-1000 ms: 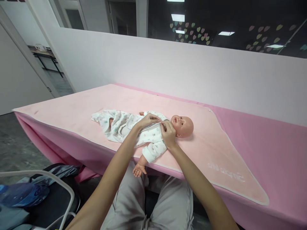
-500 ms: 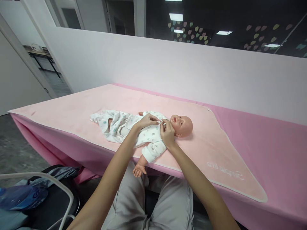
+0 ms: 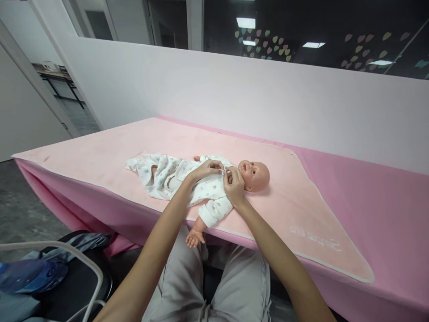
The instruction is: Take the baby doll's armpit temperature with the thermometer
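One pink blanket (image 3: 295, 197) spread over the table, doll (image 3: 254, 175) lying on it near the front edge. Romper (image 3: 174, 176) judged soft and limp, best pinched at the collar edges. Left hand (image 3: 205, 170) and right hand (image 3: 233, 187) both pinched shut on that collar. No containers seen.
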The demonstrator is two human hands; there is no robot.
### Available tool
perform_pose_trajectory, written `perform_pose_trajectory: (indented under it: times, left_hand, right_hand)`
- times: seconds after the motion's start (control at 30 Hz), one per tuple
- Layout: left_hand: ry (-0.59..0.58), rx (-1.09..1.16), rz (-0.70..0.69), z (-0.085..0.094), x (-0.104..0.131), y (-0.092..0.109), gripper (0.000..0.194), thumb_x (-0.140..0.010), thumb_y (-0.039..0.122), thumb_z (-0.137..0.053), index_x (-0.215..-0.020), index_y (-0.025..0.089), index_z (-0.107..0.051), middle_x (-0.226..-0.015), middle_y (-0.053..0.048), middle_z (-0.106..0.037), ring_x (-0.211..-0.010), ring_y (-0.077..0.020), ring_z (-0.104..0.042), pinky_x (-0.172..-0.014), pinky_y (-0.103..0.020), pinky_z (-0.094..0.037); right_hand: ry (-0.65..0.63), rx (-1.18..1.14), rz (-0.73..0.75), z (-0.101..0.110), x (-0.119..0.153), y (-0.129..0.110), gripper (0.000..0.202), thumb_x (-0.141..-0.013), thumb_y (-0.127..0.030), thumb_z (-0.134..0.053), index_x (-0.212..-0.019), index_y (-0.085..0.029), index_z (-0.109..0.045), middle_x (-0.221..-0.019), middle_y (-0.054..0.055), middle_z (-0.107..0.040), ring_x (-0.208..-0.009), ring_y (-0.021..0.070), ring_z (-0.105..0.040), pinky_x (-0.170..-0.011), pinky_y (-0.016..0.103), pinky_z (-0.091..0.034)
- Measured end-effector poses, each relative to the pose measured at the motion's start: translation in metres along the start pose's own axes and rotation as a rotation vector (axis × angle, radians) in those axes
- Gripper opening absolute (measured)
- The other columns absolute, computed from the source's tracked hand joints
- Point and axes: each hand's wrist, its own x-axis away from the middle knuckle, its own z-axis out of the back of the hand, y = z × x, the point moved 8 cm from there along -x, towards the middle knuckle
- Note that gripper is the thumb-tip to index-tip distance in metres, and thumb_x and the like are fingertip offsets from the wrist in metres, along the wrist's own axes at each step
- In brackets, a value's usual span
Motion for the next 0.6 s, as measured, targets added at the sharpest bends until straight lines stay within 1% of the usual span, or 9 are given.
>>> perform_pose_trajectory:
  times: [0.13,0.23,0.3,0.37,0.47,0.53,0.6]
  left_hand:
    - [-0.012,0.019,-0.011,-0.001,0.0,0.0,0.013,-0.066,0.02,-0.062,-0.077,0.014,-0.063,-0.076,-0.001,-0.062,-0.076,-0.0143,-0.056,-0.073,-0.026,-0.043]
    - [-0.027,0.069,-0.016,-0.002,-0.002,-0.003,0.016,-0.069,0.024,-0.063,-0.082,0.014,-0.063,-0.078,-0.002,-0.063,-0.077,-0.0142,-0.058,-0.074,-0.026,-0.044]
    - [-0.015,0.062,-0.015,0.0,-0.004,-0.006,0.02,-0.07,0.028,-0.064,-0.084,0.013,-0.063,-0.079,-0.003,-0.063,-0.078,-0.0146,-0.058,-0.073,-0.026,-0.044]
    - [0.003,0.031,-0.01,0.001,-0.005,-0.009,0.023,-0.07,0.031,-0.064,-0.085,0.013,-0.064,-0.08,-0.004,-0.064,-0.078,-0.0151,-0.059,-0.073,-0.026,-0.044]
    - [0.039,-0.013,-0.019,0.004,-0.004,-0.007,0.022,-0.07,0.03,-0.064,-0.085,0.013,-0.065,-0.08,-0.004,-0.064,-0.078,-0.015,-0.058,-0.072,-0.026,-0.043]
    - [0.082,-0.013,-0.02,0.008,-0.003,-0.006,0.021,-0.069,0.028,-0.064,-0.084,0.013,-0.065,-0.081,-0.003,-0.064,-0.08,-0.0144,-0.057,-0.073,-0.025,-0.042]
    - [0.148,0.033,0.013,0.013,-0.001,-0.008,0.021,-0.069,0.027,-0.063,-0.085,0.014,-0.065,-0.079,-0.002,-0.063,-0.077,-0.0131,-0.056,-0.072,-0.024,-0.042]
  right_hand:
    - [-0.049,0.006,0.055,-0.004,0.0,-0.003,0.018,-0.089,-0.017,-0.04,-0.1,-0.019,-0.054,-0.091,0.009,-0.06,-0.086,0.019,-0.057,-0.078,0.035,-0.05]
    - [-0.055,0.01,0.063,-0.005,0.001,-0.003,0.021,-0.088,-0.015,-0.04,-0.102,-0.018,-0.054,-0.093,0.009,-0.059,-0.089,0.0194,-0.056,-0.081,0.035,-0.05]
    - [-0.059,0.006,0.059,-0.006,0.001,-0.002,0.022,-0.087,-0.014,-0.04,-0.102,-0.018,-0.055,-0.094,0.009,-0.059,-0.091,0.0194,-0.056,-0.083,0.036,-0.049]
    - [-0.062,0.0,0.058,-0.007,0.001,-0.001,0.023,-0.087,-0.014,-0.04,-0.103,-0.019,-0.055,-0.095,0.009,-0.059,-0.093,0.0192,-0.055,-0.086,0.036,-0.049]
    - [-0.061,-0.014,0.063,-0.007,0.001,-0.001,0.024,-0.086,-0.012,-0.04,-0.103,-0.019,-0.057,-0.097,0.008,-0.059,-0.096,0.0188,-0.055,-0.088,0.035,-0.048]
    - [-0.065,-0.018,0.049,-0.007,0.001,0.0,0.026,-0.087,-0.012,-0.039,-0.104,-0.019,-0.057,-0.098,0.009,-0.058,-0.097,0.0182,-0.055,-0.088,0.034,-0.048]
    - [-0.065,-0.007,0.019,-0.007,-0.001,0.002,0.029,-0.087,-0.01,-0.036,-0.105,-0.019,-0.057,-0.1,0.009,-0.058,-0.099,0.0179,-0.055,-0.09,0.035,-0.048]
